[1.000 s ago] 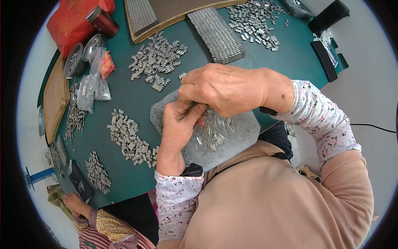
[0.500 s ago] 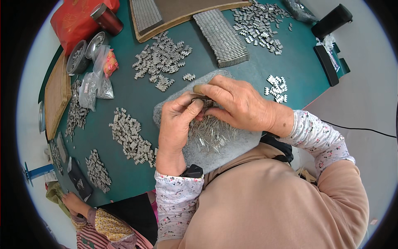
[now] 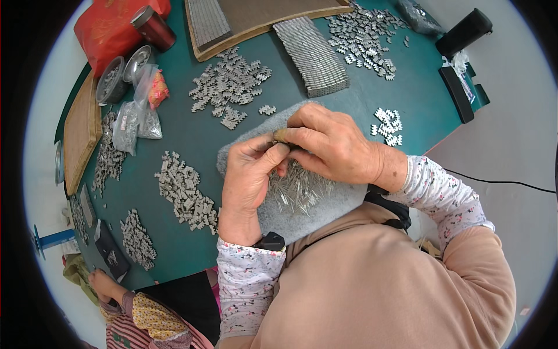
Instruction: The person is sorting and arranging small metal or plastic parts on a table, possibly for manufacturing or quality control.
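A small dark piece sits between my fingertips, above the upper part of the grey felt pad; so little of it shows that I can't tell its exact shape. My left hand has it pinched, thumb and forefinger drawn close together. My right hand comes in from the other side, its fingers bent and its forefinger tip meeting the left ones; the gap to its thumb is narrow, and I cannot tell whether it grips the piece too. Just below my fingers, a loose heap of thin silvery pins lies on the pad, pointing every way.

Around the pad is the green surface. To the left of my left wrist lies a heap of pale grey toothed links. Beyond the pad spreads a second heap of grey toothed links, with one short linked piece apart from it, near the pad's edge. A small cluster of bright links lies past my right hand. Farther off, a block of stacked metal rows stands beside a wood-rimmed tray. At the far left are clear plastic bags, a dark red tumbler and a red bag. A co-worker's hand shows at lower left.
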### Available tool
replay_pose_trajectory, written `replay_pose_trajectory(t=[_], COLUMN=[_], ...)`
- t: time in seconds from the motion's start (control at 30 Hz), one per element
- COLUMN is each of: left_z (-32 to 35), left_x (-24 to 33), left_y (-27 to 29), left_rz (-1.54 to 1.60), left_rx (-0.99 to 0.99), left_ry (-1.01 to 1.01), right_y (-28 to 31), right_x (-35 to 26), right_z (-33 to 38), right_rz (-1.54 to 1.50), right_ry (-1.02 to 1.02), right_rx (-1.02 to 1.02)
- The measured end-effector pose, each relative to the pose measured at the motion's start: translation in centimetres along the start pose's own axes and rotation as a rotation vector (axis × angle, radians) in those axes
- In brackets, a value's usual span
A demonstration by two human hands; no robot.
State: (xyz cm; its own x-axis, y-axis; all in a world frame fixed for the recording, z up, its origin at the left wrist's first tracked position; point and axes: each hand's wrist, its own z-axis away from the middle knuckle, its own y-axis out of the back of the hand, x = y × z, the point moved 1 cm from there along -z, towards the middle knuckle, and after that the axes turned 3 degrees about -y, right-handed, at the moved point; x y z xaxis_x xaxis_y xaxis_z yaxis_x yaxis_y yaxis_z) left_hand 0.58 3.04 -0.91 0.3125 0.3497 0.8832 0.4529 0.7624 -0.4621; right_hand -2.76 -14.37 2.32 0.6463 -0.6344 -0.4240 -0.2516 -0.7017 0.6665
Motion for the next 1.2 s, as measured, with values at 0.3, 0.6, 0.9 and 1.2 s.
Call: replay_pose_trajectory(t=[0.3,0.6,0.9,1.2], left_z=[0.0,-0.2,-0.5,-0.4], left_x=[-0.5,0.5,1.5,1.0], left_y=[0.1,2.5,2.7,3.1], left_rz=[0.103,0.165,0.263,0.190], left_rx=[-0.010,0.277,0.399,0.307], left_ry=[0.060,-0.119,-0.143,-0.187], right_y=[0.9,-0.6,-4.9,-5.0], right_x=[0.4,4.0,4.8,6.0], right_z=[-0.3,-4.5,-5.1,-5.4], right_rz=[-0.024,0.183,0.531,0.331], right_ry=[0.023,-0.246,-0.028,-0.174], right_rx=[-0.108,-0.311,-0.477,-0.433])
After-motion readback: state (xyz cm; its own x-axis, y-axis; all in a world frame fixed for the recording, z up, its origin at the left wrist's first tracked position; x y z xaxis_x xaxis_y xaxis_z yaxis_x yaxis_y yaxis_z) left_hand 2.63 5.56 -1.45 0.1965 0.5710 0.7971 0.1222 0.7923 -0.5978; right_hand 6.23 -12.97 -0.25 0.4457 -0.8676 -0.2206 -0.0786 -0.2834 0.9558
